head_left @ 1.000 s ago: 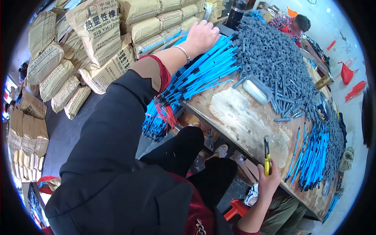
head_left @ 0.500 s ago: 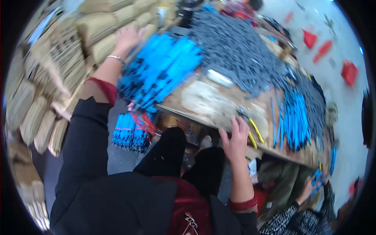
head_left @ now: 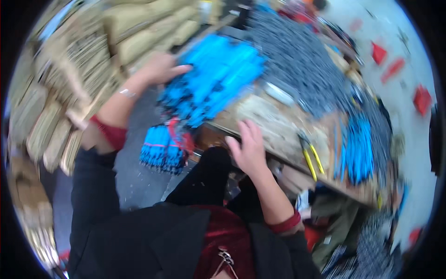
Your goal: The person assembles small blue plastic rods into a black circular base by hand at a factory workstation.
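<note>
My left hand (head_left: pixel 161 69) is at the left edge of a big pile of bright blue strips with black ends (head_left: pixel 216 74). Its thumb points at the pile and stands apart from the fingers, which are blurred; I see nothing held. Over the near edge of the wooden workbench (head_left: pixel 288 160) hovers my right hand (head_left: pixel 250 148), thumb and fingers spread, with nothing in it. To its right lie pliers with yellow handles (head_left: pixel 310 156). A whitish worn patch (head_left: pixel 265 114) marks the bench top in front of that hand.
A heap of grey strips (head_left: pixel 297 60) covers the far bench, with a clear packet (head_left: pixel 278 94) before it. More blue strips (head_left: pixel 357 151) lie right. A tied blue bundle (head_left: pixel 162 146) sits below the bench. Brown sacks (head_left: pixel 148 28) stand left; a co-worker's patterned sleeve (head_left: pixel 367 246) shows lower right.
My left hand has come back from beside the sacks toward the blue pile's left edge. My right hand has moved left, away from the pliers. The view has shifted slightly.
</note>
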{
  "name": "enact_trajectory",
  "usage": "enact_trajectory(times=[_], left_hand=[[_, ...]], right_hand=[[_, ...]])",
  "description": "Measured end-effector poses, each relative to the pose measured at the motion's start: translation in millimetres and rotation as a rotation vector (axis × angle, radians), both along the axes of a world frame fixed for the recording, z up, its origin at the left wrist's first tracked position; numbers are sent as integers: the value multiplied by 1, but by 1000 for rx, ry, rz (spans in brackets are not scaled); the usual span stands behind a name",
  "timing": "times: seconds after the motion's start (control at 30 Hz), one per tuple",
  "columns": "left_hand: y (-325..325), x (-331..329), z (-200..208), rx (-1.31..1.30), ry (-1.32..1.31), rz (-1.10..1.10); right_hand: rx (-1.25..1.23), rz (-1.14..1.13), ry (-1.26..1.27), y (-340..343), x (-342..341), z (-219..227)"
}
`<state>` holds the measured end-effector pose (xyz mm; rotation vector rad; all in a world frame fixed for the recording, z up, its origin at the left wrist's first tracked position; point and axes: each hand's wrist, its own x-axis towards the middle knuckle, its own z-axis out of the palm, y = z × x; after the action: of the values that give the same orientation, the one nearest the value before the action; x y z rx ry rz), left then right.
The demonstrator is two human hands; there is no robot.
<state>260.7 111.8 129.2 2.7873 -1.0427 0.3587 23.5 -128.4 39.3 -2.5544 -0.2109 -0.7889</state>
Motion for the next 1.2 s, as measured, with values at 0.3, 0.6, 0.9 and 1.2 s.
enact_trajectory(times=[0.3,0.6,0.9,1.2], left_hand=[[-42,-108,27,-955,90,-203],[-258,-188,-18,-890,796,-785],[-343,-161,-49,-1084,1311,-592],[-359,-125,-62,-1484,2055,-222]], right_hand=[[-16,-440,-83,-181,-69,4],[-136,-1038,476,-326,-84,51],[-194,-1113,711,-391,-55,10],[1045,-294,240,-271,-97,125]])
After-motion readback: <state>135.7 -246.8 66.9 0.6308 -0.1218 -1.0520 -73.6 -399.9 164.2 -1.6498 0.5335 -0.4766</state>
